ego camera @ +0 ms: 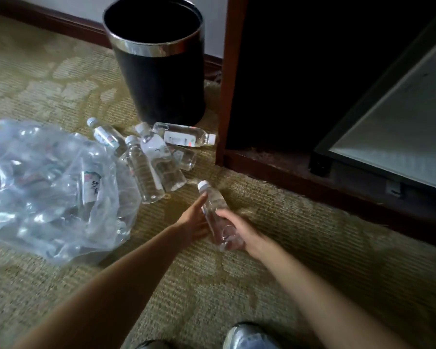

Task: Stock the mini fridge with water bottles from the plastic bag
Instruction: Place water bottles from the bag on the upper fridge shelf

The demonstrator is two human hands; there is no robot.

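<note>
A person crouched on the carpeted floor [275, 253] holds a clear water bottle [213, 205] just above the floor. The right hand [233, 231] has its grip curled round the bottle's base end. The left hand [195, 220] lies flat-fingered along its near side, holding nothing. The bottle's long axis runs away from the body and slightly left, with its white cap [203, 185] at the far end.

The mini fridge [398, 117], a black-framed glass panel inside a dark wooden cabinet [227, 79], sits toward the floor's far right, well apart from the bottle. This places it on the right hand's side, so the right arm looks the better placed to carry the bottle across, cap leading. Whether the fridge door is open is hard to tell.

Both arms are stretched forward and low, their forearms converging on the bottle. The plastic bag [48, 187] slumps at the left. Loose bottles [156, 157] lie on their sides between it and a black waste bin [159, 61].
</note>
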